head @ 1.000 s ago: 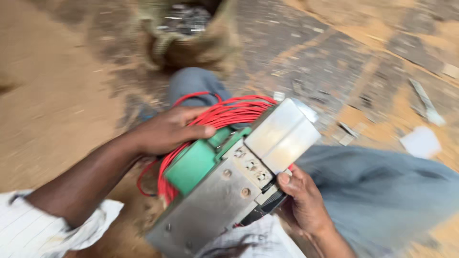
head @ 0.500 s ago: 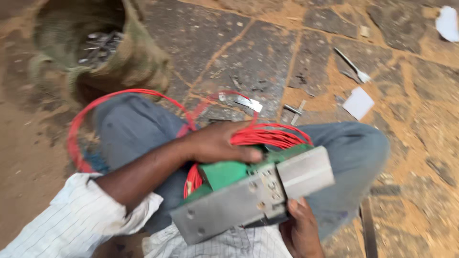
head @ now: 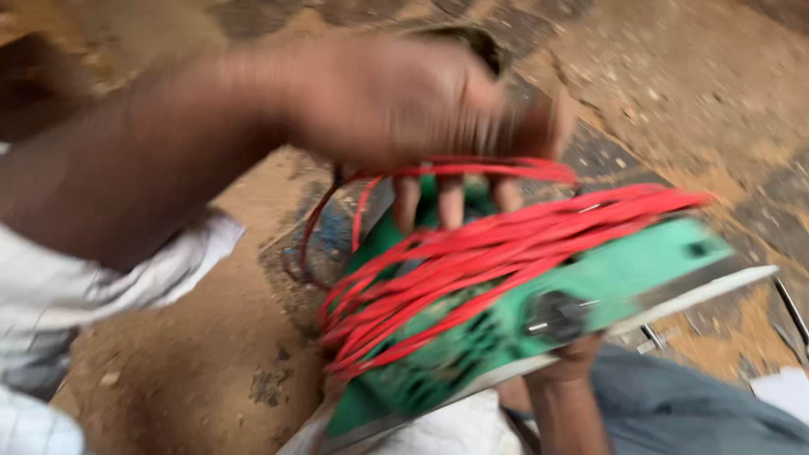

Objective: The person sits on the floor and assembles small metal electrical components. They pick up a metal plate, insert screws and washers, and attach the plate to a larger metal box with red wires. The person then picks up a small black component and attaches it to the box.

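Note:
My left hand (head: 396,101) is blurred and close to the camera, its fingers curled around a loop of red cable (head: 472,253). The cable is wound in several turns around a green power tool (head: 590,286) with a flat metal base plate (head: 708,291) along its lower edge. The tool lies tilted across my lap, green side up. My right hand (head: 569,362) grips it from underneath, mostly hidden behind the body of the tool.
Below lies a stone-paved floor (head: 691,93) dusted with sawdust and dirt. My blue-jeaned leg (head: 674,413) is at the lower right, and my white striped sleeve (head: 50,278) at the left. A white scrap (head: 784,392) and a thin metal piece (head: 792,312) lie at the right edge.
The view has closed in on the tool, which has turned green side up. My left hand has risen from the tool's top, pulling a loop of red cable with it.

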A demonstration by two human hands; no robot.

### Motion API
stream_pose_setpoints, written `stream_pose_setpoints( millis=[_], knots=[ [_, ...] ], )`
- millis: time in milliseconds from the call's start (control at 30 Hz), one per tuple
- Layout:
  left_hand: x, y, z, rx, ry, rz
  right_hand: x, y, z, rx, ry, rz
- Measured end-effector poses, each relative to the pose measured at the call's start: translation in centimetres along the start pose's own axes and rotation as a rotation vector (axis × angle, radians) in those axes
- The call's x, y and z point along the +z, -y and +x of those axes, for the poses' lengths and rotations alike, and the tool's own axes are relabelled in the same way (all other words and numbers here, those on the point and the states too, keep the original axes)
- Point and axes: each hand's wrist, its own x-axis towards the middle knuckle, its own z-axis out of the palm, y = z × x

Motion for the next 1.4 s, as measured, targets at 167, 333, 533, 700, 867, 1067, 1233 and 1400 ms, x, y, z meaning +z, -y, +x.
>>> stream_pose_setpoints(
  millis=[167,333,533,700,867,1067,1233,1400],
  knots=[
    [-4.6,5.2,-10.1,-0.155,-0.506,0.523,5.2,2.7,6.7,-0.162,0.107,-0.052],
    [-6.0,15.8,-26.6,-1.069,-0.718,0.504,9.0,3.9,8.7,-0.242,0.163,-0.171],
    [2.6,27.1,-34.8,-1.559,-0.491,0.205,10.0,4.2,8.5,-0.239,0.164,-0.359],
    [9.5,27.7,-25.3,-1.03,-0.691,0.33,10.6,4.2,8.8,-0.239,0.152,-0.408],
    [17.2,21.8,-5.5,-0.078,-0.841,0.205,11.5,4.6,8.6,-0.282,0.114,-0.396],
    [23.9,18.5,4.9,0.261,-0.81,0.216,10.3,6.2,8.3,-0.41,-0.062,-0.017],
    [28.3,18.1,11.9,0.449,-0.583,0.034,6.0,6.0,6.5,-0.387,-0.168,0.138],
    [25.1,17.8,19.4,0.416,-0.223,-0.122,-1.7,2.1,1.7,-0.089,-0.322,-0.011]
  ],
)
